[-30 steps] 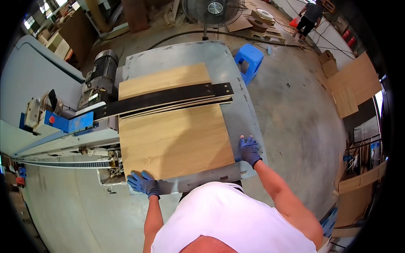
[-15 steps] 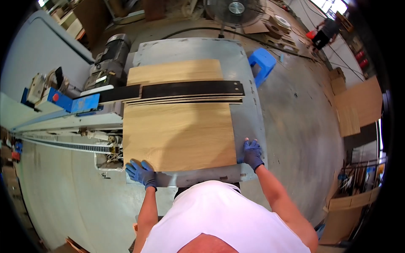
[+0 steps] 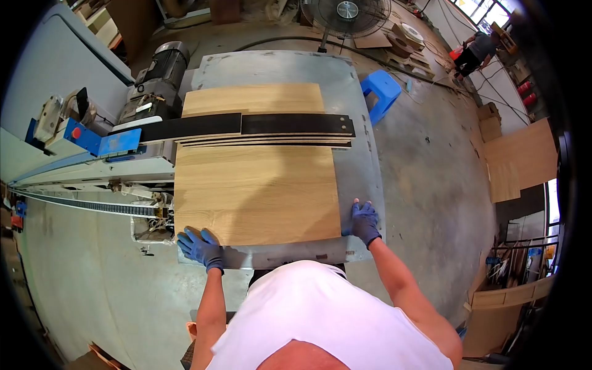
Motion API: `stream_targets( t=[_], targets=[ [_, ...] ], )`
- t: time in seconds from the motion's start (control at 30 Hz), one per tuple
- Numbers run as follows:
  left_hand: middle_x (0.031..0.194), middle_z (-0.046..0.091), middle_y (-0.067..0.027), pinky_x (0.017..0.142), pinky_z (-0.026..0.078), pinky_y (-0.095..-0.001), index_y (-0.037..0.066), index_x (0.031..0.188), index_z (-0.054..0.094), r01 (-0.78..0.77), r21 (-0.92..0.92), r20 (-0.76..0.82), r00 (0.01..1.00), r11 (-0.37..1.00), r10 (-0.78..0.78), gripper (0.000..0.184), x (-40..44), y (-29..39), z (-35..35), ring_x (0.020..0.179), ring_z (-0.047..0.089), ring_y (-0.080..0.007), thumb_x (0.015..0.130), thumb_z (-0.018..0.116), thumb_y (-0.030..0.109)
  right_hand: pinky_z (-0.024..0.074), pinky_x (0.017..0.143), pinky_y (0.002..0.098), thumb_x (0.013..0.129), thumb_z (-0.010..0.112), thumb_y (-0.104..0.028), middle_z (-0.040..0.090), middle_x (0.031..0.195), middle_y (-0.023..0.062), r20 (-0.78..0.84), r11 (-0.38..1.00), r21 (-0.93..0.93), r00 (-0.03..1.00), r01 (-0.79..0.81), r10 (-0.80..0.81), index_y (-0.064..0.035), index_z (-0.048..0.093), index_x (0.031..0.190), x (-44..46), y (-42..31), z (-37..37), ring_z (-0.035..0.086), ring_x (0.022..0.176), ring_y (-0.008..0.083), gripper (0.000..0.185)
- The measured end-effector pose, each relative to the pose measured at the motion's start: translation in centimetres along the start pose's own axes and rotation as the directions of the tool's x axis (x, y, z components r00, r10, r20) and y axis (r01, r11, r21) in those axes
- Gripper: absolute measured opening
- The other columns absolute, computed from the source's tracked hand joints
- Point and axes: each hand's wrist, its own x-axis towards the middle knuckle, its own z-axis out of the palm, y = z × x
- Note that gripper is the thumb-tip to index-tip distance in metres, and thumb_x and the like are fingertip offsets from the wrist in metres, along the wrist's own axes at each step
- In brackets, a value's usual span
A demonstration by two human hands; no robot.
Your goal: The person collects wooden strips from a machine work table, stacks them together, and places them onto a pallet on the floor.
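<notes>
My left hand point(image 3: 201, 248), in a blue glove, rests with fingers spread at the near left corner of a wood-grain board point(image 3: 259, 203). Beside the board's near right corner, my right hand point(image 3: 365, 223) lies with fingers extended on the grey metal table point(image 3: 364, 179); its glove leaves some fingertips bare. Across the board's far part runs a stack of black strips point(image 3: 296, 124) with light edges. Another long black strip point(image 3: 191, 127) reaches over from the machine at the left, its end meeting or overlapping the stack. Neither hand touches these strips.
On the left stands a machine with a motor point(image 3: 157, 83) and a blue control box point(image 3: 83, 137). A blue stool point(image 3: 382, 92) is beyond the table's right edge. A fan point(image 3: 348, 15) stands behind. Another person point(image 3: 476, 54) is far off at upper right.
The long black strip on the left has slid right, farther across the board. Both hands stay in place; the whole view has shifted slightly.
</notes>
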Motion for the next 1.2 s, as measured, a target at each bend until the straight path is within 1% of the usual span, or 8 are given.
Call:
stream_targets(
  t=[0.37, 0.53, 0.7, 0.83, 0.9, 1.03, 1.17, 1.2],
  targets=[
    [0.159, 0.036, -0.0289, 0.115, 0.027, -0.0629, 0.007, 0.152, 0.045, 0.041, 0.010, 0.024, 0.999, 0.999, -0.041, 0.065, 0.2, 0.1, 0.4, 0.145, 0.032, -0.0513, 0.101, 0.052, 0.047, 0.0477, 0.094, 0.0532, 0.054, 0.089, -0.067, 0.040, 0.147, 0.0414, -0.035, 0.998, -0.053, 0.999, -0.037, 0.035, -0.0103, 0.033, 0.160, 0.6, -0.2, 1.5, 0.055, 0.118, 0.0433, 0.133],
    [0.156, 0.036, -0.0343, 0.114, 0.027, -0.0642, 0.007, 0.151, 0.047, 0.266, -0.019, 0.016, 0.964, 0.964, -0.266, 0.063, 2.2, 2.0, 2.5, 0.143, 0.031, -0.0549, 0.100, 0.055, 0.043, 0.0469, 0.098, 0.0544, 0.053, 0.090, -0.067, 0.041, 0.146, 0.0397, -0.041, 1.000, 0.005, 0.999, -0.018, 0.018, -0.0115, 0.035, 0.159, 0.2, 0.0, 0.4, 0.054, 0.122, 0.0452, 0.132],
    [0.153, 0.038, -0.0361, 0.114, 0.026, -0.0659, 0.009, 0.150, 0.047, 0.292, 0.101, -0.061, 0.956, 0.951, -0.287, 0.060, 2.7, 3.6, 3.3, 0.142, 0.031, -0.0577, 0.100, 0.054, 0.042, 0.0500, 0.095, 0.0540, 0.056, 0.092, -0.059, 0.043, 0.143, 0.0395, -0.091, 1.000, 0.019, 0.996, -0.005, 0.006, -0.0105, 0.033, 0.159, -0.3, -0.2, 0.2, 0.056, 0.118, 0.0459, 0.128],
    [0.153, 0.037, -0.0349, 0.115, 0.025, -0.0656, 0.010, 0.150, 0.048, 0.308, 0.101, -0.050, 0.951, 0.946, -0.305, 0.061, 2.8, 3.6, 3.0, 0.142, 0.030, -0.0572, 0.099, 0.055, 0.042, 0.0523, 0.089, 0.0548, 0.072, 0.083, -0.056, 0.057, 0.132, 0.0284, 0.095, 0.968, 0.250, 0.995, -0.020, -0.004, -0.0100, 0.047, 0.150, 1.0, -0.1, -1.5, 0.063, 0.113, 0.0448, 0.098],
    [0.154, 0.037, -0.0342, 0.116, 0.024, -0.0655, 0.010, 0.150, 0.048, 0.326, 0.104, -0.033, 0.946, 0.940, -0.324, 0.061, 3.0, 3.9, 2.3, 0.143, 0.030, -0.0571, 0.098, 0.055, 0.042, 0.0553, 0.082, 0.0492, 0.083, 0.076, -0.044, 0.067, 0.112, 0.0190, -0.062, 0.881, 0.426, 0.979, 0.203, -0.196, -0.0063, 0.059, 0.135, 2.4, -0.7, -3.9, 0.068, 0.098, 0.0404, 0.066],
    [0.156, 0.036, -0.0338, 0.117, 0.023, -0.0640, 0.011, 0.150, 0.049, 0.351, 0.094, -0.027, 0.936, 0.931, -0.350, 0.062, 3.1, 4.0, 2.0, 0.145, 0.030, -0.0552, 0.098, 0.055, 0.044, 0.0541, 0.079, 0.0459, 0.085, 0.075, -0.027, 0.067, 0.109, 0.0175, -0.609, 0.575, 0.508, 0.739, 0.641, -0.286, -0.0022, 0.062, 0.127, 6.8, -8.2, -14.7, 0.066, 0.094, 0.0397, 0.050],
    [0.155, 0.039, -0.0324, 0.118, 0.022, -0.0639, 0.010, 0.148, 0.052, 0.360, 0.083, -0.058, 0.933, 0.929, -0.356, 0.061, 3.2, 3.9, 2.5, 0.145, 0.030, -0.0541, 0.097, 0.055, 0.043, 0.0483, 0.094, 0.0496, 0.081, 0.081, -0.032, 0.064, 0.116, 0.0202, -0.884, 0.495, 0.139, 0.333, 0.858, -0.329, -0.0034, 0.062, 0.131, 14.5, -18.8, -23.7, 0.060, 0.110, 0.0401, 0.060],
    [0.155, 0.040, -0.0318, 0.118, 0.022, -0.0637, 0.010, 0.148, 0.052, 0.366, 0.088, -0.055, 0.931, 0.927, -0.362, 0.061, 3.3, 4.0, 2.4, 0.145, 0.031, -0.0523, 0.096, 0.056, 0.042, 0.0452, 0.098, 0.0505, 0.081, 0.081, -0.037, 0.063, 0.118, 0.0201, -0.865, 0.480, 0.136, 0.340, 0.867, -0.369, -0.0047, 0.062, 0.132, 16.3, -21.5, -25.2, 0.058, 0.115, 0.0397, 0.063]
  ],
)
